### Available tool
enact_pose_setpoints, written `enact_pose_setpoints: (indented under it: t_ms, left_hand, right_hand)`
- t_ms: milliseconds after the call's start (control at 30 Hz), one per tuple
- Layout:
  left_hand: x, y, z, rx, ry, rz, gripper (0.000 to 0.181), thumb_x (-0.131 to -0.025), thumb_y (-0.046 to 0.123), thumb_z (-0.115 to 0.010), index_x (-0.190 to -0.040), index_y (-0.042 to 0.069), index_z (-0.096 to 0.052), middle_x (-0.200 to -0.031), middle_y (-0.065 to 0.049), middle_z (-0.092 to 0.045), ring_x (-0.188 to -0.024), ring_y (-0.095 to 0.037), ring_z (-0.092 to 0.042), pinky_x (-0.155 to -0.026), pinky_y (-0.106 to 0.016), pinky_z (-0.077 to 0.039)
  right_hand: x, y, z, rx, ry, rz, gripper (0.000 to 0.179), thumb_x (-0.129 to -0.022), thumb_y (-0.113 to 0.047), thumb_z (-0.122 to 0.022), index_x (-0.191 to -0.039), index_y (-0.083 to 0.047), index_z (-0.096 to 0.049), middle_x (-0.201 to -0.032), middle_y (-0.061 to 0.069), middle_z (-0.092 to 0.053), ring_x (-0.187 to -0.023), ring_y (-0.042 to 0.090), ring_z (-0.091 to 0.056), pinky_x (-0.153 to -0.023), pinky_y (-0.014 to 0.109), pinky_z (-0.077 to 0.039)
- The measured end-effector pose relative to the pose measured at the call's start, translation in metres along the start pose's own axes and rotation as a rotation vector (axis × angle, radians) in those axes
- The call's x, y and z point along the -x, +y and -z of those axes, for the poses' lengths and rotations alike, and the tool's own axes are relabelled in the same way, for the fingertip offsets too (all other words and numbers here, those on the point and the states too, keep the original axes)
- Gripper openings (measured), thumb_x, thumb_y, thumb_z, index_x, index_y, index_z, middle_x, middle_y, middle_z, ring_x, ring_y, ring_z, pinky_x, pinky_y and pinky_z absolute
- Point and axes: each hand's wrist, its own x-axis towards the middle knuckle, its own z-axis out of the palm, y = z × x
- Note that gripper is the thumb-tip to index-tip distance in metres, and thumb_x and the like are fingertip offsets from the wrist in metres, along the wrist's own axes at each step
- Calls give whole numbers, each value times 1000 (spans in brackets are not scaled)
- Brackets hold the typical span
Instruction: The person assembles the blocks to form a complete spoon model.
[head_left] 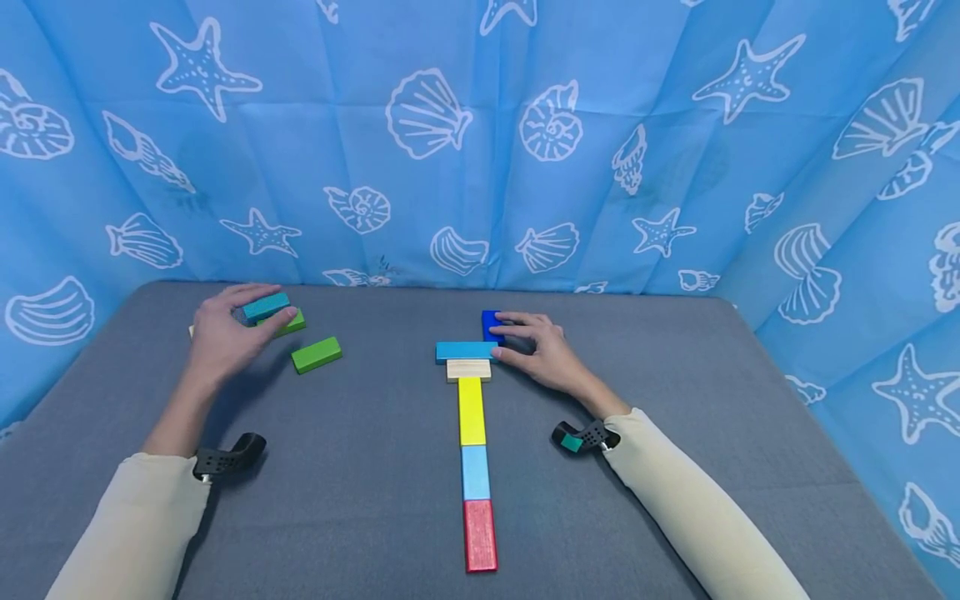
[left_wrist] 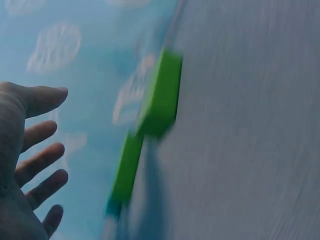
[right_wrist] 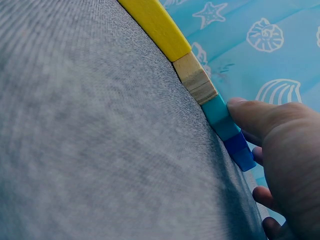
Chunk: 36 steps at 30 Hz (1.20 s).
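My left hand [head_left: 232, 321] hovers over a small group of blocks at the far left, thumb and fingers spread with nothing between them. Under and beside it lie a teal block [head_left: 266, 307], a green block [head_left: 291, 323] and another green block [head_left: 317, 355]. At the row's far end, my right hand [head_left: 543, 350] has its fingertips against a dark blue block [head_left: 491, 323]. Its thumb tip is at the right end of a light blue block [head_left: 461, 353] lying crosswise. Behind that hand in the right wrist view, the dark blue block [right_wrist: 240, 150] is partly covered by fingers.
A plain wooden block [head_left: 468, 371], a yellow block [head_left: 472, 412], a pale blue block [head_left: 475, 472] and a red block [head_left: 480, 536] run in line toward me. The grey table [head_left: 360, 500] ends at a blue shell-patterned curtain [head_left: 300, 150].
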Motion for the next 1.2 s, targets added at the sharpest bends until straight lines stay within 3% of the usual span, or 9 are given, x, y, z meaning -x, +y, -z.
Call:
enact_pose_setpoints:
  t_ms: [133, 233, 367, 533, 867, 1200]
  left_hand:
    - [2, -29, 18, -71, 31, 94, 61, -94, 42, -70, -138, 1, -61, -146, -26, -50, -140, -48, -37, -110, -70, -17]
    - [6, -47, 30, -118, 9, 165, 68, -96, 46, -65, -146, 1, -52, -152, -29, -42, -144, -51, -27, -109, -74, -6]
    - [11, -70, 42, -141, -59, 234, 77, -97, 51, -62, -153, 2, -41, -158, -29, -30, -147, -52, -17, -111, -73, -7]
    - [16, -89, 49, -135, -119, 267, 82, -95, 54, -65, -153, 1, -40, -159, -29, -27, -147, -54, -15, -111, -72, -16]
    - [21, -97, 55, -100, -148, 354, 85, -92, 60, -66, -151, 2, -44, -159, -28, -29, -148, -53, -14, -109, -75, -15]
    - [23, -100, 55, -125, -147, 329, 83, -91, 57, -69, -147, 0, -49, -154, -32, -35, -145, -55, -20, -108, -74, -18]
  right_hand:
    - [0, -1, 0, -4, 1, 1, 41, -96, -28, -73, -134, -13, -68, -151, 8, -51, -137, 36, -37, -106, 62, -21]
    - [0, -1, 1, -6, 1, 5, 41, -95, -27, -73, -134, -13, -68, -151, 8, -51, -137, 36, -37, -106, 62, -21]
    - [0, -2, 1, -6, 1, 11, 42, -95, -27, -73, -134, -12, -68, -151, 8, -51, -137, 36, -37, -106, 63, -20]
    - [0, -1, 0, -6, 0, 8, 41, -96, -27, -73, -134, -12, -68, -151, 8, -51, -137, 35, -37, -106, 63, -20]
    - [0, -1, 0, -5, 0, 9, 41, -96, -27, -73, -134, -12, -68, -151, 8, -51, -137, 36, -37, -106, 63, -20]
    - [0, -1, 0, -5, 4, 9, 41, -95, -27, -73, -133, -13, -68, -151, 7, -52, -137, 36, -38, -106, 63, -20]
